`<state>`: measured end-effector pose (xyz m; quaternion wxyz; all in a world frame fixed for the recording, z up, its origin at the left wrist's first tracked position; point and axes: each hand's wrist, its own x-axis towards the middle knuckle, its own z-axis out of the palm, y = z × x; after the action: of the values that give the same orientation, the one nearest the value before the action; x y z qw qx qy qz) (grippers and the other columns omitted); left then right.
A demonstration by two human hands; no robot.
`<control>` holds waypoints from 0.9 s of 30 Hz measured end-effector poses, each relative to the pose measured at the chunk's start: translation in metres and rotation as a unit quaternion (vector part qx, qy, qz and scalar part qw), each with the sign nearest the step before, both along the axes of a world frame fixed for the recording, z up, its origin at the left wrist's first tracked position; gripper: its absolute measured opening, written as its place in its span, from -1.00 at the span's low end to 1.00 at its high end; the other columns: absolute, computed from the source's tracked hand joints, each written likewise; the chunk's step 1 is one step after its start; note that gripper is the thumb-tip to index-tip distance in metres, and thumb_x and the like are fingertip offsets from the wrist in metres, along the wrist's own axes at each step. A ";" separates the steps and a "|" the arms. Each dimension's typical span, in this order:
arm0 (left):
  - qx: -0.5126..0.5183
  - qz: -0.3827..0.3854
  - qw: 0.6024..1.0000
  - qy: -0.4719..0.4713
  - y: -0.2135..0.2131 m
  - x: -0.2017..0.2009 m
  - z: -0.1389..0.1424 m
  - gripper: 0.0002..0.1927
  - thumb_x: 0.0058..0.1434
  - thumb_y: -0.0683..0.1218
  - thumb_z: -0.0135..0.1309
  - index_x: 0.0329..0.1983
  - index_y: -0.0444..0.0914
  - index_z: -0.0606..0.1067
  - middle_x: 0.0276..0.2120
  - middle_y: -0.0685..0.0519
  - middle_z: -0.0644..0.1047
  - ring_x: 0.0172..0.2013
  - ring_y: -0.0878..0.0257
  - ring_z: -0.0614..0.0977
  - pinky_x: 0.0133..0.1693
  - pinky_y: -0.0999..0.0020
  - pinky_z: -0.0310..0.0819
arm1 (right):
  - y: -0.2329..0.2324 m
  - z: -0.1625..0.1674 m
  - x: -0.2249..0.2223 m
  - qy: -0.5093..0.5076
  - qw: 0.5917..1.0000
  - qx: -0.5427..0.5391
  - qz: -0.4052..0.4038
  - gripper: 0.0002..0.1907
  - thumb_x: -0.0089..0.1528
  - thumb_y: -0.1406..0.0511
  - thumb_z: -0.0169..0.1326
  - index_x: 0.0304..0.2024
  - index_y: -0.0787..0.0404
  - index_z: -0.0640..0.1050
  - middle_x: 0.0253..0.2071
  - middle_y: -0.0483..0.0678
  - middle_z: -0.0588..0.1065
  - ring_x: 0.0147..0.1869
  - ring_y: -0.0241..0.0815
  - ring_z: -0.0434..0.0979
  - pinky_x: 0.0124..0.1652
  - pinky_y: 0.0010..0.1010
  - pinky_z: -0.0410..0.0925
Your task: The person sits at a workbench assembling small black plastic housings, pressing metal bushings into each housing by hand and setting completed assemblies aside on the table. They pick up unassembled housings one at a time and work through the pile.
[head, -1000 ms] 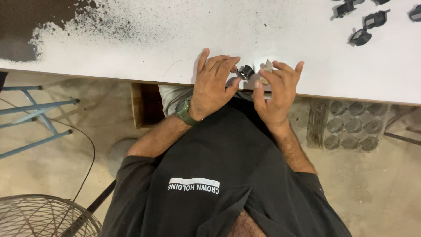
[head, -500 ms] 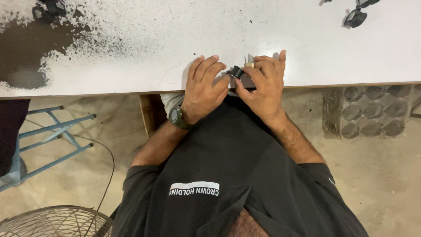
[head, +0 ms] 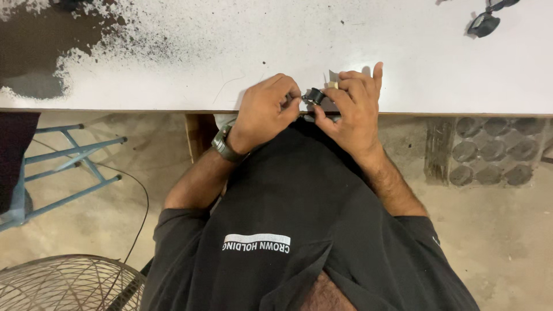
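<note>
Both of my hands meet at the near edge of a white worktable [head: 242, 52]. Between them sits a small black round part [head: 314, 95]. My left hand [head: 266, 109], with a dark watch on its wrist, has its fingers curled and pinches the part from the left. My right hand [head: 350, 109] grips the part from the right, its fingers bent over it and one finger pointing up. A small pale piece shows by the right fingers. Much of the part is hidden by my fingers.
The table's far left is stained black [head: 52, 40]. More small black parts [head: 484, 23] lie at the far right of the table. A blue metal frame [head: 63, 167] stands on the floor to the left, a wire fan guard [head: 63, 285] at the bottom left.
My left fingers have curled in from flat and spread to a pinch on the part. The view has shifted, so the hands sit a little further right.
</note>
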<state>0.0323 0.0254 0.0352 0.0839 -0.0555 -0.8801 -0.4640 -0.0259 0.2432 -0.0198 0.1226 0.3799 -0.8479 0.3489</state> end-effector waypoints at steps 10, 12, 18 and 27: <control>-0.010 0.049 0.997 0.056 0.015 0.001 -0.021 -0.85 0.12 -0.21 0.18 -0.35 -0.26 0.41 -0.46 0.02 0.50 -0.42 0.06 0.58 -0.38 0.16 0.44 | 0.003 0.002 0.022 0.015 0.992 -0.124 -0.008 -0.70 0.26 0.52 0.23 0.00 0.19 0.52 -0.10 -0.01 0.43 0.24 0.07 0.50 0.55 0.16 0.00; -0.006 0.057 0.996 0.067 0.017 0.003 -0.024 -0.85 0.10 -0.21 0.18 -0.35 -0.24 0.41 -0.45 0.02 0.50 -0.40 0.05 0.58 -0.36 0.15 0.44 | -0.002 -0.004 0.029 -0.007 0.983 -0.181 0.045 -0.65 0.26 0.54 0.17 0.03 0.24 0.38 -0.08 -0.01 0.46 0.21 0.06 0.53 0.56 0.21 -0.01; 0.015 0.059 0.995 0.079 0.016 0.003 -0.027 -0.84 0.08 -0.20 0.17 -0.36 -0.24 0.41 -0.44 0.01 0.51 -0.37 0.00 0.58 -0.32 0.11 0.45 | -0.014 -0.015 0.031 0.004 0.992 -0.124 0.019 -0.62 0.18 0.57 0.22 -0.03 0.23 0.42 -0.10 0.03 0.48 0.17 0.05 0.55 0.50 0.20 0.12; 0.013 0.061 0.996 0.061 0.015 0.004 -0.030 -0.87 0.08 -0.21 0.16 -0.38 -0.25 0.42 -0.46 0.02 0.52 -0.41 0.04 0.57 -0.36 0.15 0.45 | -0.012 -0.021 0.031 0.025 0.992 -0.117 0.024 -0.61 0.17 0.59 0.23 -0.03 0.22 0.45 -0.16 -0.03 0.51 0.15 0.00 0.55 0.50 0.20 0.07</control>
<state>0.0363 0.0403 0.0050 0.1667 -0.0286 -0.8689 -0.4651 0.0048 0.2315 -0.0406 0.1792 0.3922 -0.7883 0.4390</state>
